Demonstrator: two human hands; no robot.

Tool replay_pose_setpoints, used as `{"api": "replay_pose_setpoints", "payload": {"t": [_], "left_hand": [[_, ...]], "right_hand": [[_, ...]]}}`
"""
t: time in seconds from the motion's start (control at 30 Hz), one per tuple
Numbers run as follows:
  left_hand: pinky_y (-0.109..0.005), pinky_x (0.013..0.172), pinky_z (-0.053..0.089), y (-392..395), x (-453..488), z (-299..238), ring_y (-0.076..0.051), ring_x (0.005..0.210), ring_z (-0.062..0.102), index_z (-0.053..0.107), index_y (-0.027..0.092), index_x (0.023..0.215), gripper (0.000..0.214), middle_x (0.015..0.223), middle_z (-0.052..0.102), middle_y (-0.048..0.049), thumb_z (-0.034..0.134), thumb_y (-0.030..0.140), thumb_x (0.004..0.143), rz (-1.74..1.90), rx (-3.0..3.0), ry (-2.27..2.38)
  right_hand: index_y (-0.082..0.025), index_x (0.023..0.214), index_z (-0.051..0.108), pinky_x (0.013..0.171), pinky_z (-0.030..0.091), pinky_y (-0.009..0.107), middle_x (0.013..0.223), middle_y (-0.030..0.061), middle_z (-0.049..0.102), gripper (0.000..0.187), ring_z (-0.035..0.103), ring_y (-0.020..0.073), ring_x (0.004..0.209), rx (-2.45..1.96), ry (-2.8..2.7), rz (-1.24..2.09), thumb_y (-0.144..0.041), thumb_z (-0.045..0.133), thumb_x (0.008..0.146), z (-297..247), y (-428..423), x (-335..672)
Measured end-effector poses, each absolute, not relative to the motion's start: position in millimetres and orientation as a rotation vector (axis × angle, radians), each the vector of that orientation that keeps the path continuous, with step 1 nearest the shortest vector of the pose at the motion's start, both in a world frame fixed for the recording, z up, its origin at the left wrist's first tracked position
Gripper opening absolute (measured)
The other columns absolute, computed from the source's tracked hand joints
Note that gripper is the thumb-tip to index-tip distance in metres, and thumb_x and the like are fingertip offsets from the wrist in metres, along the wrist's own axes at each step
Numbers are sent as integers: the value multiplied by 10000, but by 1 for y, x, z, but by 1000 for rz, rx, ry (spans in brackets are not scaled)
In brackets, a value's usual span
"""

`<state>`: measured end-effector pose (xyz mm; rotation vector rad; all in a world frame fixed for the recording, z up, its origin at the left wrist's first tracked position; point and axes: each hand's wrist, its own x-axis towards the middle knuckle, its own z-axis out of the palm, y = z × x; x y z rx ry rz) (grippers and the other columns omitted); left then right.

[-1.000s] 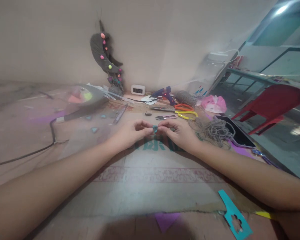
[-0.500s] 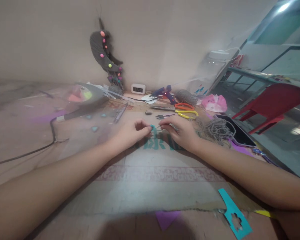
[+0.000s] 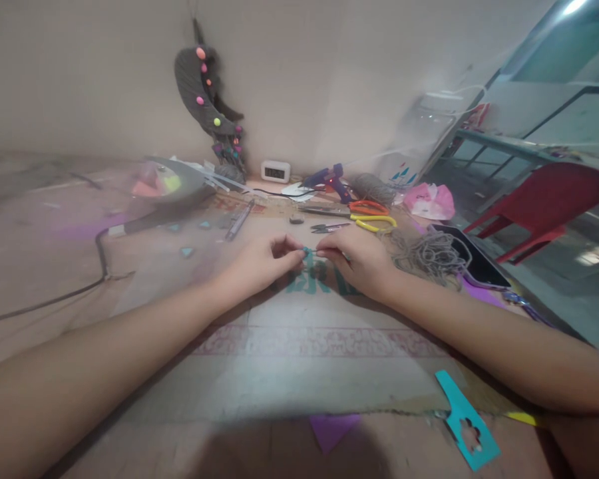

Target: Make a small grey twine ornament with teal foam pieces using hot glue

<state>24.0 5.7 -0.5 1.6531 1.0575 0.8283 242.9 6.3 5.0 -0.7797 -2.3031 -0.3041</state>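
My left hand (image 3: 262, 263) and my right hand (image 3: 359, 261) meet over the middle of a cardboard sheet (image 3: 299, 372). Between their pinched fingertips sits a small teal piece (image 3: 307, 251). The left thumb and forefinger are closed on it. The right fingers are pinched at its other side, with a thin grey string (image 3: 429, 256) running from under that hand to a loose pile on the right. Both forearms rest low over the cardboard.
Behind the hands lie small snips (image 3: 329, 227), orange and yellow scissors (image 3: 372, 216), a purple glue gun (image 3: 329, 181), a white clock (image 3: 275, 171) and a pink bag (image 3: 432, 201). A teal cut-out strip (image 3: 466, 426) lies near right. A red chair (image 3: 544, 203) stands at right.
The right hand drew a little away from the left half a second ago and has closed back in on the teal piece. The view has tilted down slightly.
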Motion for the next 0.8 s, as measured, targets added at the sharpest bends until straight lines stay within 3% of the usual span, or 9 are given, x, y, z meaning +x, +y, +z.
{"api": "replay_pose_setpoints", "payload": {"t": [0.23,0.4,0.67,0.8], "left_hand": [[-240,535,439,6,23,0,-133,625,601,650,185,861,178,762,679,-22,646,359,825,837,1662,1057],[-239,549,440,6,24,1,-130,638,606,655,181,915,202,770,679,-18,685,341,796,850,1646,1048],[-258,607,465,7,24,0,-142,685,619,646,180,856,164,790,683,-22,669,333,801,869,1675,1051],[-252,588,455,6,24,2,-141,685,609,639,182,865,171,800,677,-24,661,341,809,857,1673,1062]], "right_hand": [[-235,1028,725,768,511,330,925,51,773,176,686,195,825,-829,-2205,-225,-284,564,975,1,6,244],[-235,886,714,745,520,316,849,25,763,148,695,182,796,-856,-2186,-137,-221,581,951,9,3,243],[-207,958,574,516,500,224,748,-19,680,122,635,95,508,-979,-2033,546,-147,467,952,10,-8,236],[-206,998,610,614,546,261,798,7,703,100,687,134,643,-946,-2047,402,-174,559,918,8,-5,236]]}}
